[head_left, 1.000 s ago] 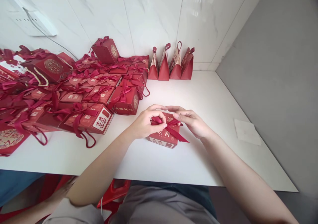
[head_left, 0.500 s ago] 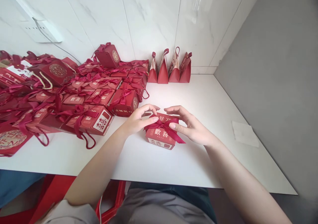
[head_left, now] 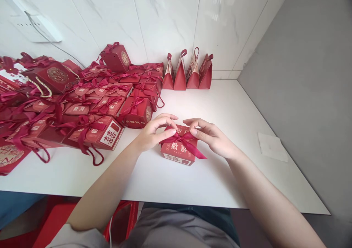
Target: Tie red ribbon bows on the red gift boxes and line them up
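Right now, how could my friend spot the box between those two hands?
Start at the white table, whose left side holds crowded red ribboned boxes. Right of them, nearer the front, sits one red cardboard box with a red ribbon bow. It alone has a left hand and a right hand at its bow.

satiny cloth ribbon (head_left: 190, 147), smooth printed card box (head_left: 176, 153), glossy marbled wall tiles (head_left: 170, 21), smooth white tabletop (head_left: 214, 110)

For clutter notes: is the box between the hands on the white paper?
No, the ribboned box sits on the tabletop; the paper lies apart, to its right.
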{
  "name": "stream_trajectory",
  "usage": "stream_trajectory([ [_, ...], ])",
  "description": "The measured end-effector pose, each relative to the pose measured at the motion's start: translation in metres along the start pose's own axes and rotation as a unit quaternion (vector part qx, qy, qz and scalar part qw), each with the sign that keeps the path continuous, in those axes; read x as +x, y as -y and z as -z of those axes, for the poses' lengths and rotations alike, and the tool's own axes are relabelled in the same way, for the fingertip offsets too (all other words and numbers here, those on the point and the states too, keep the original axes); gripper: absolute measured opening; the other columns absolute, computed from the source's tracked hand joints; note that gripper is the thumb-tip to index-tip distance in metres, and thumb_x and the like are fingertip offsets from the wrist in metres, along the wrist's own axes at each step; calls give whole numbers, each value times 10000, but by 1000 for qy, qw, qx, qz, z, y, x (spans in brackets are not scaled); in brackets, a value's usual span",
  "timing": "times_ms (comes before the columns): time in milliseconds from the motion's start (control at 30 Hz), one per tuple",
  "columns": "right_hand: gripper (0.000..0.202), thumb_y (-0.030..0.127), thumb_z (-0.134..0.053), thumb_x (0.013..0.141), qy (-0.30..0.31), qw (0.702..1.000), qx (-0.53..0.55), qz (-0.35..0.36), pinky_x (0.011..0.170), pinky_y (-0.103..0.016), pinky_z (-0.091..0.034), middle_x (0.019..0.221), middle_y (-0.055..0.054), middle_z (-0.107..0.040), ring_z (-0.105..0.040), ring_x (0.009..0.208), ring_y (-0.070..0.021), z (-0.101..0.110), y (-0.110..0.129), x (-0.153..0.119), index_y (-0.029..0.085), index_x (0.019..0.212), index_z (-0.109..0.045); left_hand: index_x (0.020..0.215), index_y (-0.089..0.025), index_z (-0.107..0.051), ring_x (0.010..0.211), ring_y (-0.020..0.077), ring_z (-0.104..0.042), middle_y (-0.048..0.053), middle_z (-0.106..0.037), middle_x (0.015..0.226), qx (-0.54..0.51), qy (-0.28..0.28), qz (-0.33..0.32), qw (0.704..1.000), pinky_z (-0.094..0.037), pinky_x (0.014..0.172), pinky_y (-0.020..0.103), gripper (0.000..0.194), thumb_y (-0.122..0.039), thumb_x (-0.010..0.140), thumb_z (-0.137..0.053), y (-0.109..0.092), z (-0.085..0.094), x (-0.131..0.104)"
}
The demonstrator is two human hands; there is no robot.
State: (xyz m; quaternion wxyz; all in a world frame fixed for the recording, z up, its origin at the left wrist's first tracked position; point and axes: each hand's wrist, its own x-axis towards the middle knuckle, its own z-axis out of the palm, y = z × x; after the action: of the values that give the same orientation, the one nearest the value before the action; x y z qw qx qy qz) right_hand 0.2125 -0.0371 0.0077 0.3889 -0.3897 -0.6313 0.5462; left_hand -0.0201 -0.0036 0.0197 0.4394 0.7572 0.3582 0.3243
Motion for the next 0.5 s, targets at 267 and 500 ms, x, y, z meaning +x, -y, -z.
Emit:
stream_trajectory([
  [267,323,440,-588,905,17,999,43,-1,972,-397,-445,1259,-64,-606,-602,1082,-228,0,-7,5,193,704,-538,757,-175,-497,1176,275,-546,105,-539,1290,-20,50,35,998,-413,1010,431,234,-326,790,-672,-2,-9,-2],
  [500,549,497,-660,842,18,995,-94,24,1051,-476,-420,1423,-93,-468,-476,1291,-290,2,1,-6,293,1311,-463,1013,-212,-553,1239,263,-511,74,-576,1260,-110,-3,30,993,-399,1047,450,257,-198,761,-602,0,3,0],
])
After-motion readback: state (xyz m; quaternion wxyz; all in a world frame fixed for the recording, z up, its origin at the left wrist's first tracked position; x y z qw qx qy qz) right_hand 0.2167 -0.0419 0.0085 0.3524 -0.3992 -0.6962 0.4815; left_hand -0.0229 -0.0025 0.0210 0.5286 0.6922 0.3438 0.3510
